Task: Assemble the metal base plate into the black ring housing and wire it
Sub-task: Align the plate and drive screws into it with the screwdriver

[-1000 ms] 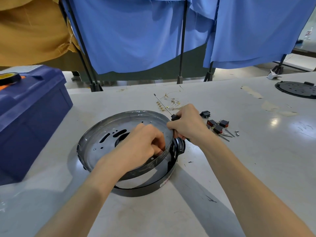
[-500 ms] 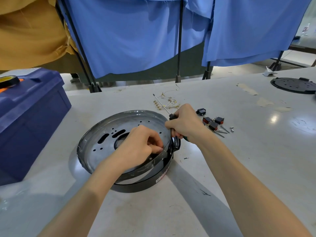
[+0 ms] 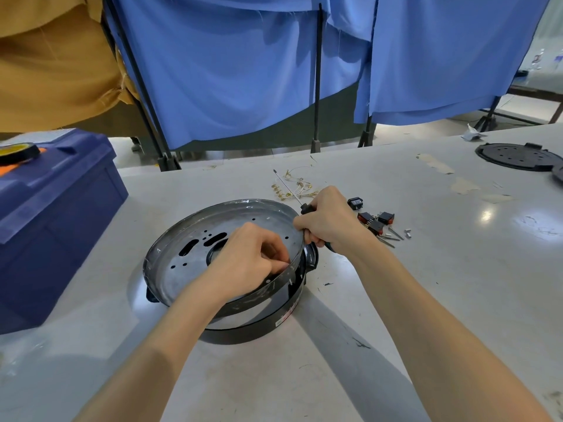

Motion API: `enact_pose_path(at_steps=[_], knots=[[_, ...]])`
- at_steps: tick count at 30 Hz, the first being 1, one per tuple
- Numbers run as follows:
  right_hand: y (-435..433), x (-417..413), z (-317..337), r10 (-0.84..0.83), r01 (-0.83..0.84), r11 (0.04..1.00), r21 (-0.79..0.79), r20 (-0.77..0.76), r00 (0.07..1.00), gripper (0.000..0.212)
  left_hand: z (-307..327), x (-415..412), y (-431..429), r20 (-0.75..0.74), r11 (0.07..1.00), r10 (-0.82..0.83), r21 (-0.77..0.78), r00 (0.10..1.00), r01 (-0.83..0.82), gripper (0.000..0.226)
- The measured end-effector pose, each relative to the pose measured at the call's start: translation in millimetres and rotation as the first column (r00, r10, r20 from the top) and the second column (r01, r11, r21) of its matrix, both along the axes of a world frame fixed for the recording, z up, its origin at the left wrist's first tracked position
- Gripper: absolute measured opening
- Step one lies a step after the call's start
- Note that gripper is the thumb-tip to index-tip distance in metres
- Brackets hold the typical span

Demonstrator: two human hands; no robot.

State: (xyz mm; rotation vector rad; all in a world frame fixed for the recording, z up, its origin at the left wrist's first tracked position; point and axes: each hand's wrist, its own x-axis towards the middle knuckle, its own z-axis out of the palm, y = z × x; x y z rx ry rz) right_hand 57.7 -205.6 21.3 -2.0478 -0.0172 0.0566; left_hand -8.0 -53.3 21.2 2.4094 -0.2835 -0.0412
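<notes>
1. The metal base plate [image 3: 179,278] lay tilted in the black ring housing [image 3: 243,335] at the middle of the surface [image 3: 457,254]. Its 4 o'clock edge stood raised above the ring and its 9 o'clock edge sat low.
2. The housing held only the plate. The plate's dished face was perforated with slots and round holes.
3. The left grip [image 3: 253,257] was closed, with fingers curled against the inside of the plate's rim wall at 3 o'clock, pinching it.
4. The right grip [image 3: 329,220] was closed round the handle of a screwdriver [image 3: 288,187] at the plate's 2 o'clock edge. The shaft pointed away toward 12 o'clock.
5. A blue box [image 3: 54,214] stood at 9 o'clock with its lid shut, so its contents could not be seen. A roll of tape [image 3: 18,152] rested on the lid.
6. Loose wires with terminals [image 3: 278,187] lay at 1 o'clock, beneath the shaft.
7. Rocker switches [image 3: 376,220] lay at 3 o'clock, just beside the right grip.
8. A black perforated disc [image 3: 518,156] lay well apart at 2 o'clock.
</notes>
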Motion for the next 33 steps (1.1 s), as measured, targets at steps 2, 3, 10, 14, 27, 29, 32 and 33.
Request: enact_pose_path(at_steps=[2, 3, 10, 14, 27, 29, 32, 33], knots=[[0.0, 0.1, 0.1, 0.001, -0.001, 1.0, 0.002, -0.003, 1.0, 0.02, 0.3, -0.6, -1.1, 0.005, 1.0, 0.013, 0.004, 1.0, -0.013, 0.011], [-0.2, -0.1, 0.3, 0.005, -0.005, 1.0, 0.006, -0.006, 1.0, 0.02, 0.3, -1.0, -1.4, 0.009, 1.0, 0.017, 0.006, 1.0, -0.017, 0.011], [-1.4, -1.5, 1.9, 0.024, -0.023, 0.999, 0.042, -0.024, 0.999, 0.027, -0.4, -1.5, -2.7, 0.044, 0.998, 0.028, 0.046, 0.999, -0.03, 0.031], [-0.9, -1.7, 1.3, 0.022, -0.021, 0.999, 0.043, -0.03, 0.999, 0.023, 0.7, -0.8, -3.9, 0.058, 0.996, 0.016, 0.086, 0.998, -0.021, 0.035], [0.7, -2.4, -1.0, 0.016, -0.014, 0.997, 0.076, -0.031, 0.999, 0.027, 3.5, 0.1, -5.3, 0.032, 0.992, -0.022, 0.127, 0.999, 0.017, 0.044], [0.5, -2.6, -1.5, 0.015, -0.013, 0.997, 0.08, -0.03, 0.999, 0.028, 3.3, -0.8, -5.6, 0.056, 0.991, -0.028, 0.131, 0.998, 0.02, 0.045], [0.2, -2.6, -1.3, 0.013, -0.01, 0.997, 0.081, -0.03, 0.999, 0.027, 3.0, -1.5, -6.2, 0.089, 0.987, -0.04, 0.16, 0.995, 0.025, 0.042], [0.1, -2.4, -0.9, 0.012, -0.01, 0.997, 0.082, -0.028, 1.0, 0.026, 3.2, -0.9, -6.9, 0.098, 0.984, -0.047, 0.174, 0.994, 0.029, 0.037]])
